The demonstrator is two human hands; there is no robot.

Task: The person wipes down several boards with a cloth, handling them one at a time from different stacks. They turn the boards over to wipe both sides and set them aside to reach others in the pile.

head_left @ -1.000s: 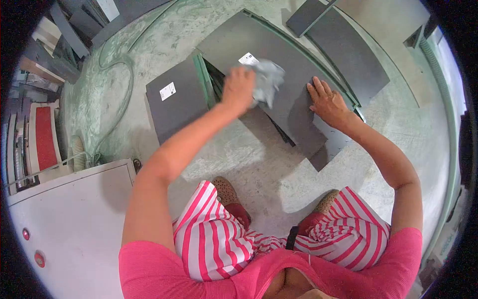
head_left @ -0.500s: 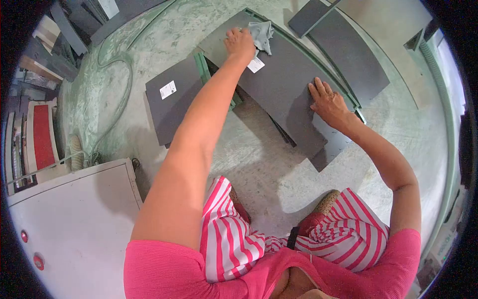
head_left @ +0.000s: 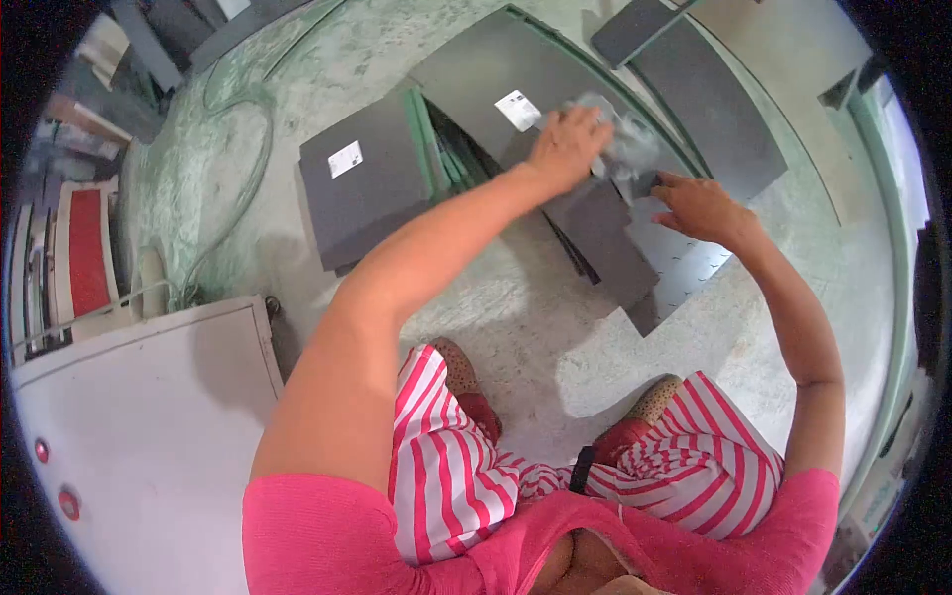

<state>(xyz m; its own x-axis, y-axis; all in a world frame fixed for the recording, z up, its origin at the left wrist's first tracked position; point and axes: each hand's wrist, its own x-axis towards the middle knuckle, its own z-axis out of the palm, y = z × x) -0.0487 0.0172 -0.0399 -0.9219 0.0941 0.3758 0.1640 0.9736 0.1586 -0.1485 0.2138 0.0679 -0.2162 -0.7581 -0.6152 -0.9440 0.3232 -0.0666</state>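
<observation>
A large dark grey panel [head_left: 476,69] with green edges lies on the floor in front of me, a white label [head_left: 518,110] on its face. My left hand [head_left: 573,149] is on this panel, its fingers closed at a crumpled grey cloth [head_left: 631,147] that is smeared by motion. Close by on the right, my right hand [head_left: 706,210] rests at the panel's right part, fingers and thumb apart. A shinier stretch of surface with small dark marks shows below that hand. What lies under both palms is hidden.
Left of the large panel lies a smaller stack of grey panels [head_left: 367,203] with green edges. Another dark panel [head_left: 709,99] is behind on the right. A hose [head_left: 266,149] curves over the floor at left, near a white cabinet [head_left: 149,416].
My left hand and the cloth have moved right and nearer to me across the panel. My right hand has shifted slightly right, its fingers more bent. The view has shifted a little.
</observation>
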